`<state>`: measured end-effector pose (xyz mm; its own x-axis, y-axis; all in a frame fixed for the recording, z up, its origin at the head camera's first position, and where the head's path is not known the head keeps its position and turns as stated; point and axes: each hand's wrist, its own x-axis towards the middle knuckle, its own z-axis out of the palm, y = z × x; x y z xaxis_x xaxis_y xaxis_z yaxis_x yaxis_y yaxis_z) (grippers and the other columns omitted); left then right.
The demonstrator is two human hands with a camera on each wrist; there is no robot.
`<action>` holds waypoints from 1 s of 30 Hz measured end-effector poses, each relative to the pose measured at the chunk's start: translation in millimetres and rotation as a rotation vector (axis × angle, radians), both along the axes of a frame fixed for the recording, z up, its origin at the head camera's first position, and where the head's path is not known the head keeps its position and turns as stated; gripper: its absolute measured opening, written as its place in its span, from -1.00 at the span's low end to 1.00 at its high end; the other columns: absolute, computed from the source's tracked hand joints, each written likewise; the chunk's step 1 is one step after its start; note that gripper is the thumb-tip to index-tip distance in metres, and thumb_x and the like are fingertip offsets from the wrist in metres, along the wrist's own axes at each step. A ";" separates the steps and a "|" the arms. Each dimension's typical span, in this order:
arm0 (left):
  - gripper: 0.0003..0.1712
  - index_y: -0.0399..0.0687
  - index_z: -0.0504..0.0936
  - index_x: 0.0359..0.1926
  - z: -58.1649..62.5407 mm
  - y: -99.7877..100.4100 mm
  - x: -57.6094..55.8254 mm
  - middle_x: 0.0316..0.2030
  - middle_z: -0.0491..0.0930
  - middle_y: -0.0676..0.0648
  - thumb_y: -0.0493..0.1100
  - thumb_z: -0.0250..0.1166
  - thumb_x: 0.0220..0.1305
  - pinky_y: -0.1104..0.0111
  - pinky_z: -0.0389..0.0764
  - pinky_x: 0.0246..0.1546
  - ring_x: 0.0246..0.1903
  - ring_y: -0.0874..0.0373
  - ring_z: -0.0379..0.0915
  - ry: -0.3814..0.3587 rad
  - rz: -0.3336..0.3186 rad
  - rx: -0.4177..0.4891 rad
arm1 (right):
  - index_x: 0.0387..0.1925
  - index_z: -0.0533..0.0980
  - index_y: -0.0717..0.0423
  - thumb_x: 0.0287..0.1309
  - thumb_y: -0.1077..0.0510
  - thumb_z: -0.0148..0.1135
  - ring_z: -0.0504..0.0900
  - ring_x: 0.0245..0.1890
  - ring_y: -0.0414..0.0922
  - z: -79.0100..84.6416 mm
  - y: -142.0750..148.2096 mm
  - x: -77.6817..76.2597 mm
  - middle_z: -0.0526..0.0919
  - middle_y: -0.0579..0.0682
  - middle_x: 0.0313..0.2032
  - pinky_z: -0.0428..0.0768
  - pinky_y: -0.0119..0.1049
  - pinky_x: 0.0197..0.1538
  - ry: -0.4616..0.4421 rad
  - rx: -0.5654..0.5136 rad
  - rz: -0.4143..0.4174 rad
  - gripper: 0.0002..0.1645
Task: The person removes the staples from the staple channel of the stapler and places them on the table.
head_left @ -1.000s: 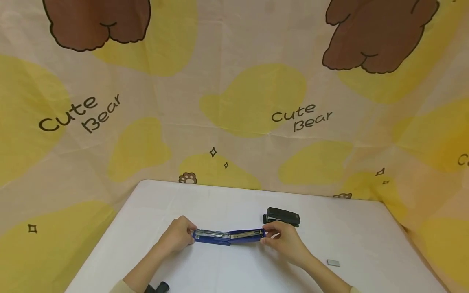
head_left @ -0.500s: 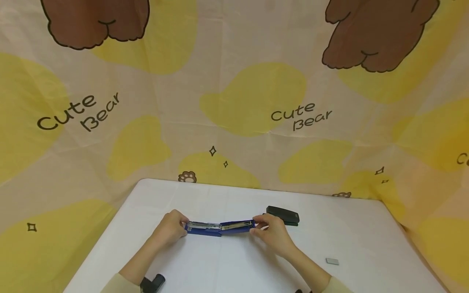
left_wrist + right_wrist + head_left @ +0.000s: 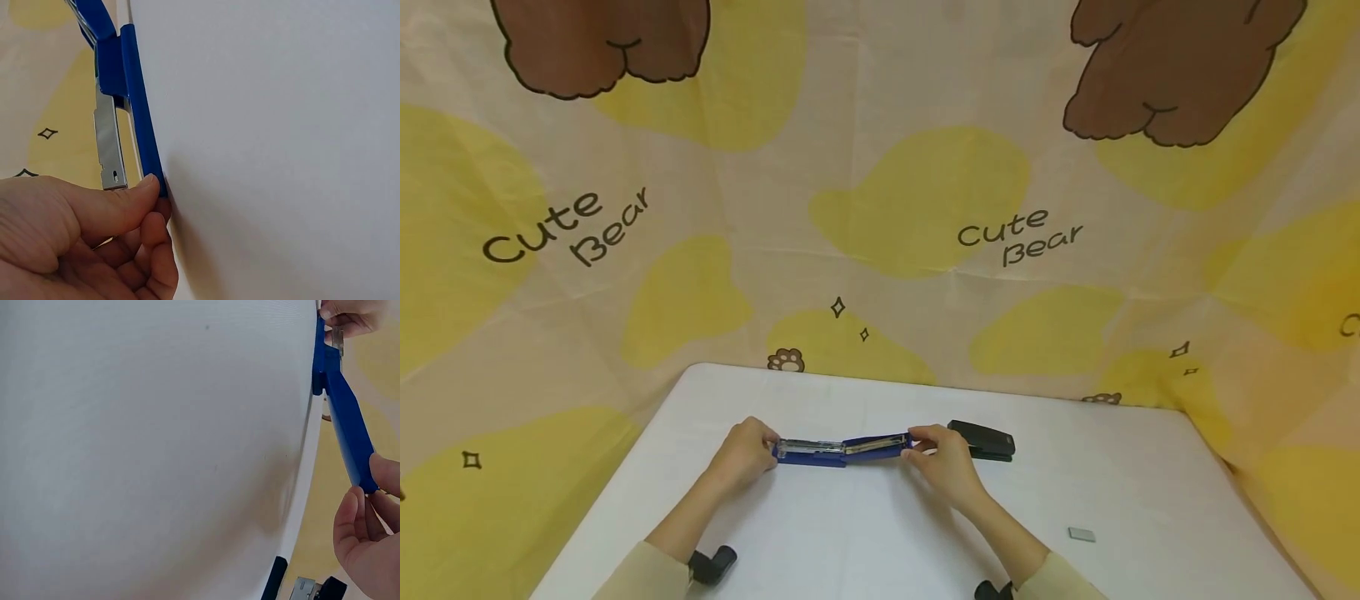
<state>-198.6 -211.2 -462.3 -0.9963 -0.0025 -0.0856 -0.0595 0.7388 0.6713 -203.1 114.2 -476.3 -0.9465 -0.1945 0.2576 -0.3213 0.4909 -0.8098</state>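
A blue stapler (image 3: 811, 457), swung wide apart at its hinge, spans the gap between both hands. My left hand (image 3: 742, 454) pinches the end of its base between thumb and fingers; the metal magazine (image 3: 110, 140) shows beside the blue base in the left wrist view. The tip of the raised top arm (image 3: 350, 422) is pinched by my right hand (image 3: 946, 463). Behind the right hand stands a black stapler (image 3: 985, 440), its left end hidden by that hand. A small grey strip of staples (image 3: 1081, 534) lies to the right on the table.
The white table (image 3: 850, 533) has a rounded far edge against a bear-print cloth (image 3: 880, 208). Black devices are strapped near the wrists, one at the left wrist (image 3: 713, 565) and one at the right wrist (image 3: 994, 591).
Both hands have carried the opened blue stapler away from me and slightly left. The black stapler and the staple strip have stayed in place.
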 end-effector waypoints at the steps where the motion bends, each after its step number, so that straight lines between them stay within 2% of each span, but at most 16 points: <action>1: -0.59 -0.54 0.70 -0.07 0.1 -0.8 -0.9 -0.36 0.65 -0.17 -0.57 0.34 -0.05 0.27 0.49 -0.40 -0.38 0.03 0.46 0.007 -0.001 -0.003 | -0.02 0.68 0.41 0.06 0.39 0.52 0.72 -0.23 -0.03 -0.4 -1.4 -0.9 0.76 0.16 -0.17 0.65 -0.37 -0.25 -0.008 -0.008 -0.007 -0.60; 11: -0.54 -0.56 0.68 -0.01 -4.3 -10.0 -12.8 -0.25 0.65 -0.27 -0.56 0.27 -0.03 0.29 0.42 -0.44 -0.38 0.00 0.43 0.024 0.018 0.023 | 0.00 0.67 0.43 0.08 0.39 0.51 0.75 -0.22 0.03 -4.3 -14.0 -7.4 0.76 0.21 -0.17 0.59 -0.41 -0.30 -0.030 -0.051 -0.042 -0.59; 18: -0.50 -0.58 0.66 0.03 -6.9 -14.4 -18.0 -0.34 0.63 -0.26 -0.56 0.24 -0.04 0.32 0.36 -0.53 -0.52 0.07 0.34 0.030 0.036 0.056 | 0.02 0.66 0.43 0.10 0.38 0.51 0.75 -0.21 0.04 -4.3 -19.0 -14.0 0.77 0.22 -0.16 0.56 -0.42 -0.34 -0.040 -0.050 -0.040 -0.58; 23: -0.50 -0.59 0.64 0.04 -9.5 -15.9 -21.0 -0.10 0.67 -0.45 -0.56 0.23 -0.03 0.30 0.38 -0.50 -0.46 0.03 0.38 0.040 0.046 0.049 | 0.02 0.66 0.43 0.12 0.38 0.50 0.75 -0.21 0.03 -5.4 -22.5 -18.0 0.78 0.22 -0.17 0.55 -0.42 -0.31 -0.020 -0.046 -0.043 -0.59; 26: -0.48 -0.61 0.62 0.05 -11.0 -16.4 -20.8 -0.07 0.65 -0.50 -0.56 0.22 -0.04 0.29 0.39 -0.50 -0.48 0.03 0.38 0.046 0.050 0.048 | 0.03 0.67 0.41 0.13 0.36 0.50 0.74 -0.20 0.02 -4.9 -23.4 -18.5 0.78 0.19 -0.18 0.56 -0.37 -0.23 -0.006 -0.027 -0.036 -0.60; 30: -0.42 -0.61 0.56 0.14 -7.5 -14.7 -17.6 0.08 0.57 -0.58 -0.55 0.20 -0.01 0.16 0.55 -0.32 -0.28 -0.11 0.51 0.017 0.059 0.032 | 0.06 0.66 0.38 0.16 0.31 0.49 0.75 -0.15 0.04 0.2 -20.2 -15.3 0.80 0.16 -0.15 0.59 -0.27 -0.13 -0.014 -0.003 -0.042 -0.57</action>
<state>-216.2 -225.9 -469.8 -0.9958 -0.0592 -0.0699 -0.0912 0.7123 0.6959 -218.4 94.0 -476.1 -0.9573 -0.1533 0.2452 -0.2892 0.5014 -0.8155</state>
